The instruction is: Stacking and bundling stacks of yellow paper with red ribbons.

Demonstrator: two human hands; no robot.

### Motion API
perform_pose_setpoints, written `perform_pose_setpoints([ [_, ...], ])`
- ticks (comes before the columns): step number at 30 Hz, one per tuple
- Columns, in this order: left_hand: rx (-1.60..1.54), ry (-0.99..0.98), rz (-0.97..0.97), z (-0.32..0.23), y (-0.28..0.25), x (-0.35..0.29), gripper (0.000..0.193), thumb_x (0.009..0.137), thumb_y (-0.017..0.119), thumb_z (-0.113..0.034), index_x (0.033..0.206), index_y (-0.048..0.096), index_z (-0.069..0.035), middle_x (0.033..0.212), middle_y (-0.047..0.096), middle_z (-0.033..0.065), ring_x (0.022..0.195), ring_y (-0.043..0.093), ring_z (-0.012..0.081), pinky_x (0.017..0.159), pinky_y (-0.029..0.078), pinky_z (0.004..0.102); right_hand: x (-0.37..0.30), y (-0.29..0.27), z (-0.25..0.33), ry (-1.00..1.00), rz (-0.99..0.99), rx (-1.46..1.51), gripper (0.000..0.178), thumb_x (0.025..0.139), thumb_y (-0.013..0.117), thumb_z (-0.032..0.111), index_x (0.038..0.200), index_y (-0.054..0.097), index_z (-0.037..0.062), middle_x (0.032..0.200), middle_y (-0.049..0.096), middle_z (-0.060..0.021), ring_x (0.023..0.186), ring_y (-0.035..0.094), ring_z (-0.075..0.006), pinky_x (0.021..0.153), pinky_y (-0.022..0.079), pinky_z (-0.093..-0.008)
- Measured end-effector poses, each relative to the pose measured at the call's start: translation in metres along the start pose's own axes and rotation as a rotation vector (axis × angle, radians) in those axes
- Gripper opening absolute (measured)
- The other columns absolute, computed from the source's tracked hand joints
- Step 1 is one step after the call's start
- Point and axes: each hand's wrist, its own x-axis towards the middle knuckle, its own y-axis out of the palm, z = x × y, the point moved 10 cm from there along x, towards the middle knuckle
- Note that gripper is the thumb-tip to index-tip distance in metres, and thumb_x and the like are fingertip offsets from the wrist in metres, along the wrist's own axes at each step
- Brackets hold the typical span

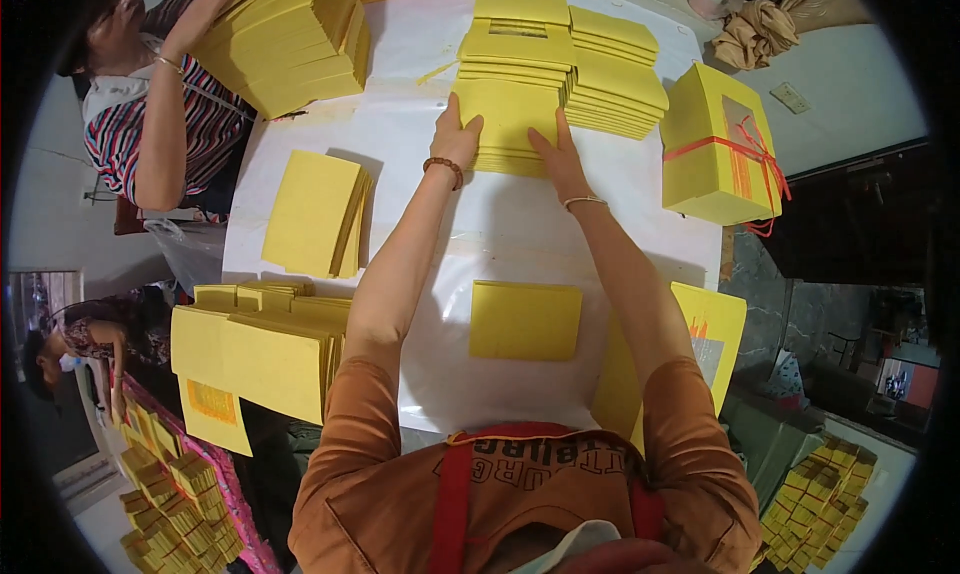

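Note:
Both my arms reach forward over the white-covered table to a stack of yellow paper [512,114]. My left hand [457,136] clasps its left side, with the thumb lying on top. On the opposite side my right hand [560,156] clasps the stack, its thumb also on the top sheet. The fingers beneath the edges are partly hidden. Directly behind, a taller pile of yellow paper [515,44] touches or nearly touches it. More yellow bundles [612,89] lie against its right. Between my forearms, close to me, rests a single yellow pad [526,320].
A yellow block tied with red string [720,149] stands at the right edge. On the left are a small yellow stack [315,214] and nearer bundles [270,349]. At the far left, a co-worker's arm [165,124] reaches to a large pile [290,49]. Another person [100,339] bends at lower left.

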Motion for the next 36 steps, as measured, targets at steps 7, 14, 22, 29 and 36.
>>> perform_pose_setpoints([
  [7,0.034,0.063,0.103,0.002,0.007,0.005,0.072,0.08,0.059,-0.026,0.141,0.024,-0.008,0.133,0.04,0.0213,0.119,0.043,0.0351,0.099,0.037,0.0384,0.011,-0.004,-0.01,-0.15,-0.01,-0.149,0.066,0.086,0.058,0.022,0.14,0.025,0.0059,0.146,0.022,-0.0168,0.134,0.024,-0.0227,0.106,0.024,-0.0303],
  [14,0.177,0.021,0.088,-0.013,0.007,-0.013,0.067,0.081,0.061,-0.028,0.139,0.03,-0.012,0.129,0.043,0.0225,0.115,0.046,0.0357,0.095,0.04,0.0409,0.006,-0.017,-0.013,-0.231,-0.12,-0.393,0.055,0.085,0.057,0.026,0.135,0.038,0.0115,0.145,0.02,-0.0202,0.134,0.024,-0.0287,0.106,0.023,-0.0409],
  [22,0.204,0.044,0.017,-0.012,0.002,-0.016,0.06,0.082,0.059,-0.028,0.135,0.036,-0.013,0.128,0.044,0.0222,0.115,0.046,0.0356,0.096,0.037,0.0442,-0.031,0.036,0.022,-0.658,-0.039,-1.369,0.044,0.09,0.043,0.041,0.131,0.043,0.0222,0.141,0.034,-0.0034,0.131,0.03,-0.0234,0.096,0.017,-0.0676],
  [29,0.69,0.65,-0.144,-0.056,0.022,-0.07,0.032,0.085,0.053,-0.022,0.115,0.055,-0.011,0.124,0.05,0.0073,0.121,0.04,0.0282,0.099,0.027,0.0491,-0.022,0.039,0.024,-0.444,0.158,-1.37,0.049,0.089,0.042,0.045,0.133,0.04,0.0239,0.143,0.031,-0.0021,0.132,0.028,-0.0238,0.096,0.018,-0.0679],
  [36,0.768,0.609,-0.019,-0.076,0.028,-0.06,0.028,0.09,0.045,-0.031,0.099,0.061,-0.01,0.105,0.058,0.0065,0.105,0.048,0.0264,0.088,0.031,0.0502,-0.034,0.004,0.068,-0.148,0.532,-1.187,0.063,0.085,0.051,0.047,0.134,0.039,0.0098,0.138,0.038,-0.0144,0.126,0.037,-0.0297,0.102,0.031,-0.0382],
])
